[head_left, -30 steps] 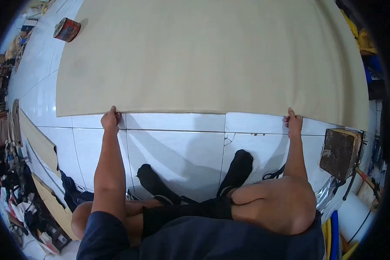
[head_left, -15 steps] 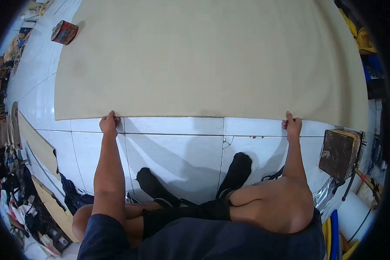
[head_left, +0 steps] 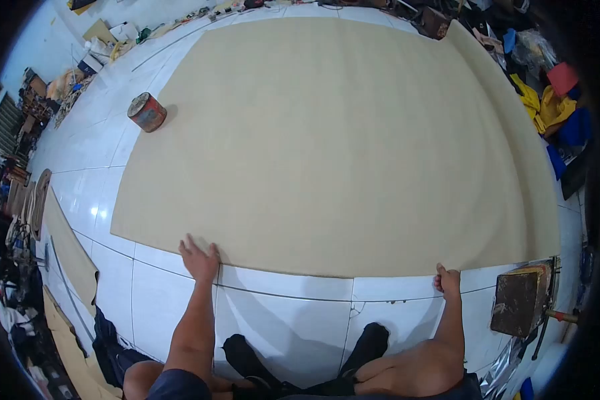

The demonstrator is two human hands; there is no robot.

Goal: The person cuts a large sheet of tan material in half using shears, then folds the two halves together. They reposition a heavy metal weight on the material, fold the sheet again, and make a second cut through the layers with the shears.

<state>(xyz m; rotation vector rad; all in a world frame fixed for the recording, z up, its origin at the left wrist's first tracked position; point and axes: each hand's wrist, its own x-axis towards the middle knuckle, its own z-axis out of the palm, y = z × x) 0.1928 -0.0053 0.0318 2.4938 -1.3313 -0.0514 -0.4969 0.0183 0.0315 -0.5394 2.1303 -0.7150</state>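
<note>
A large beige sheet (head_left: 327, 147) lies spread over the white tiled floor, its right side curling up in a long fold. My left hand (head_left: 199, 258) rests at the sheet's near edge toward the left, fingers spread and holding nothing. Farther right along that same edge, my right hand (head_left: 449, 279) is closed, pinching the sheet between thumb and fingers. A rusty red can (head_left: 147, 112) stands on the sheet's left edge.
A dark, stained square tin (head_left: 513, 303) sits by the near right corner. Beige offcuts (head_left: 70, 250) lie at the left. Yellow cloth (head_left: 555, 110) and other coloured scraps are heaped at the right. Clutter lines the far wall. My feet (head_left: 370, 347) are on the tiles.
My left hand has let go of the edge and opened its fingers. The right hand keeps its pinch. The view has tilted up, showing the sheet's far edge.
</note>
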